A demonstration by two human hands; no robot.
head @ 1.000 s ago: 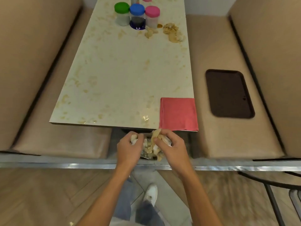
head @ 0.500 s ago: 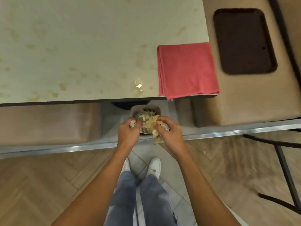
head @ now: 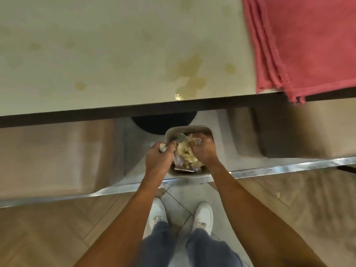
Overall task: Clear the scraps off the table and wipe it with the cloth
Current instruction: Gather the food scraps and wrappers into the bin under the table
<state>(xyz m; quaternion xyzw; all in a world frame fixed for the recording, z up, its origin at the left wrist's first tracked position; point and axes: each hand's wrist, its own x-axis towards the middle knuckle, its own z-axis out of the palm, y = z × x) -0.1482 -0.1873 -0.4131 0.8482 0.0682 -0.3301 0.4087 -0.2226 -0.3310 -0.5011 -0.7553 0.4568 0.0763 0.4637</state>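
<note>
Spanning the top of the view, the table [head: 96,54] showed yellowish stains [head: 189,74] near its front edge, w/ the red cloth [head: 300,45] folded on its near right corner, one tip hanging just over the edge. Below that edge stood a small tan bin [head: 187,129]. Both hands were over it: left hand [head: 159,160] & right hand [head: 204,151] each had fingers curled round a wad of pale scraps [head: 185,153], gripping it, not yet let go. Cloth lay up & to the right of the hands, its folded edges running approx. away from the person. Right hand was the nearer, so prob. the one to reach for it once the scraps dropped.
</note>
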